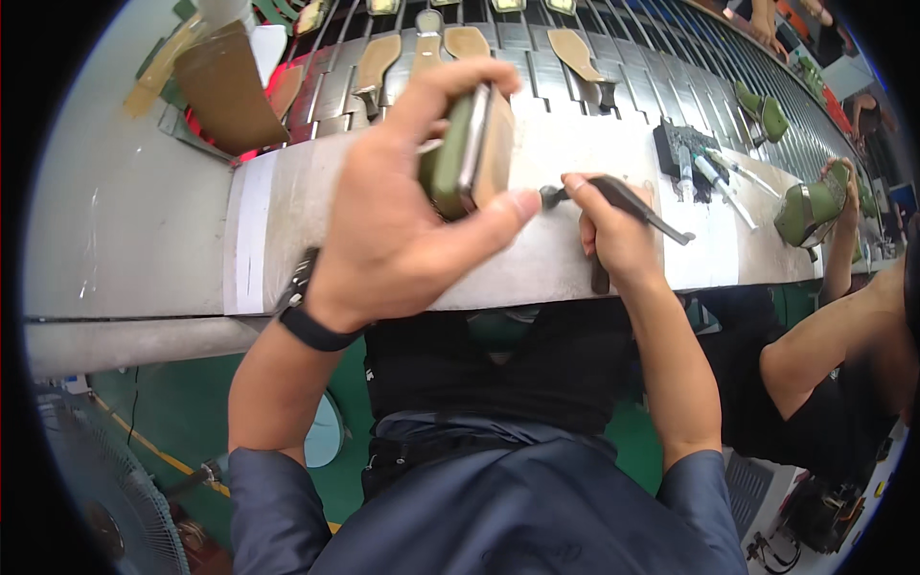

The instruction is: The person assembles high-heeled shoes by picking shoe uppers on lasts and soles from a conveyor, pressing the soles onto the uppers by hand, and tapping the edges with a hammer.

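Note:
My left hand, raised above the bench edge and blurred a little, is closed around a green shoe. The shoe is tilted on edge, showing a thin pale rim and a tan underside; much of it is hidden behind my fingers. To the right, my right hand grips a dark-handled tool with a small rounded tip pointing toward the shoe, apart from it. A dark stick-like end shows below that fist. Both hands are over the pale bench top.
Tan shoe soles lie on the slatted metal conveyor behind the bench. Syringes lie by a black block. On the right, a co-worker's hand holds a green shoe. A brown board leans at left.

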Available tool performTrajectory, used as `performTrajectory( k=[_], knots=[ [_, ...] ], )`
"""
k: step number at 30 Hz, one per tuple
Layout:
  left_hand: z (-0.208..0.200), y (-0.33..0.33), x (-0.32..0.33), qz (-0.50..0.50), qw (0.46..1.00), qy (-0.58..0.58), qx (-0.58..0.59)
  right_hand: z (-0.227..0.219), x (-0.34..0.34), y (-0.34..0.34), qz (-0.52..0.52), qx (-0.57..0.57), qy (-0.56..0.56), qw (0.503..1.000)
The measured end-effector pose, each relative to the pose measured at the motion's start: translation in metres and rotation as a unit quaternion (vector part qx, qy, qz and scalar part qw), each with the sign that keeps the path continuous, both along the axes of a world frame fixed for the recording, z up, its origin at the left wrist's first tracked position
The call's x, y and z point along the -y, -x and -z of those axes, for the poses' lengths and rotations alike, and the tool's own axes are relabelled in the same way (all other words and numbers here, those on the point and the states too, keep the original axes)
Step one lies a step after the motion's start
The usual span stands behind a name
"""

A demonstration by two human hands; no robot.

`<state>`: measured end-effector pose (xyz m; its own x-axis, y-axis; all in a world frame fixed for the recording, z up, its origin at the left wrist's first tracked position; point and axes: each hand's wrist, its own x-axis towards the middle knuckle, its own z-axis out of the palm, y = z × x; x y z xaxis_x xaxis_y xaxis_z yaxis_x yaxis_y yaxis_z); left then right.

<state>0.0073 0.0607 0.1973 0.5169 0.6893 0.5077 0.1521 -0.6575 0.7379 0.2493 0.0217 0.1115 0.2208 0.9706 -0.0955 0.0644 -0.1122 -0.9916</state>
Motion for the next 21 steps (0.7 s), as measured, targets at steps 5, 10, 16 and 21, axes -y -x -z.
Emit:
performTrajectory(
  k=[5, 10, 16, 21],
  knots=[
    [0.014, -0.004, 0.019, -0.024, 0.999, 0.014, 0.025, -0.066, 0.052, 0.019, -0.061, 0.012, -0.144, 0.988],
    [0.018, -0.019, 0.029, -0.051, 0.997, -0.026, 0.057, -0.125, 0.095, 0.028, -0.123, 0.173, -0.243, 0.946],
    [0.024, -0.016, 0.035, -0.061, 0.989, -0.129, 0.03, -0.151, 0.08, 0.035, -0.16, 0.214, -0.148, 0.952],
    [0.033, -0.015, 0.04, -0.051, 0.986, -0.132, 0.087, -0.151, 0.065, 0.038, -0.125, 0.19, -0.153, 0.962]
  ],
)
